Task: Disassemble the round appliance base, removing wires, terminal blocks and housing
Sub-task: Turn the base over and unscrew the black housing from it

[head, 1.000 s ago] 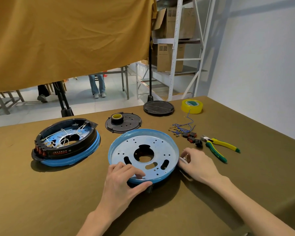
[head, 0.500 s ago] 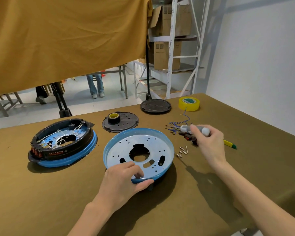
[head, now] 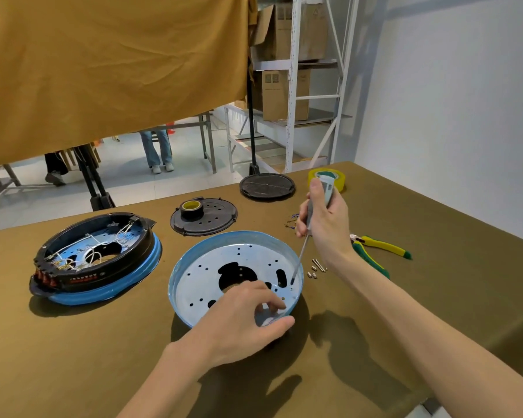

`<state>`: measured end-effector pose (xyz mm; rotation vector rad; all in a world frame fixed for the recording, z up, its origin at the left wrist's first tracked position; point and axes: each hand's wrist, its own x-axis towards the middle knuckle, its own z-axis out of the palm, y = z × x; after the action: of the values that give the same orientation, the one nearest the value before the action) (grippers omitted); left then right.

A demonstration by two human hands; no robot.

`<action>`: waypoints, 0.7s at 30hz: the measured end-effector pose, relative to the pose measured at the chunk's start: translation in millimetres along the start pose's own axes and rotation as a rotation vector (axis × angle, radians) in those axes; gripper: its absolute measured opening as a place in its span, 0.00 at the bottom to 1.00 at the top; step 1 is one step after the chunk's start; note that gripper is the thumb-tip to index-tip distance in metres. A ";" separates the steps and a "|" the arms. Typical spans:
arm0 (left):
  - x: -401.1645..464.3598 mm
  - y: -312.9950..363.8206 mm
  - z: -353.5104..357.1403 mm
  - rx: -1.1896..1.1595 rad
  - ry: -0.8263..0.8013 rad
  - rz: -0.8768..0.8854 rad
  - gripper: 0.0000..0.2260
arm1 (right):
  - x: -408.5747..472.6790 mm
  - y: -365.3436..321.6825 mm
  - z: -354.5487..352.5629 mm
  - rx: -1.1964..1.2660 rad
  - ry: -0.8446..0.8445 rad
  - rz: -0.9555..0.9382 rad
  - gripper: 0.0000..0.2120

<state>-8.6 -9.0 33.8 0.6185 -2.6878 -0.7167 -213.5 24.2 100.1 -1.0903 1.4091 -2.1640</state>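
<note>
Both hands busy: right hand (head: 325,227) fist-wraps grey-handled screwdriver (head: 310,227), shaft slanting down-left with tip in round blue-rimmed metal base pan (head: 224,267), left hand (head: 242,321) pinching pan's near rim on olive tabletop (head: 73,357).

Under my left hand (head: 239,321) I see a shiny metal pan (head: 224,276), blue-enamelled rim; matt olive cloth (head: 73,357) covers the table beneath it.
</note>
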 end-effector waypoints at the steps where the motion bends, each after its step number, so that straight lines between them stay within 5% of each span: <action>1: 2.2 0.8 1.2 0.013 0.011 -0.012 0.25 | 0.4 0.7 3.6 -0.011 -0.020 -0.019 0.16; 13: 7.7 -4.5 11.6 0.229 -0.027 -0.021 0.33 | -8.0 12.4 10.1 -0.139 -0.073 -0.082 0.16; 21: 3.2 -4.1 -6.6 0.294 -0.021 0.122 0.17 | -8.6 -6.6 0.3 -0.117 -0.079 -0.124 0.13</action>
<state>-7.5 -16.3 37.6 0.5096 -2.8450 -0.2991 -206.9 32.5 102.4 -1.3236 1.4846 -2.1187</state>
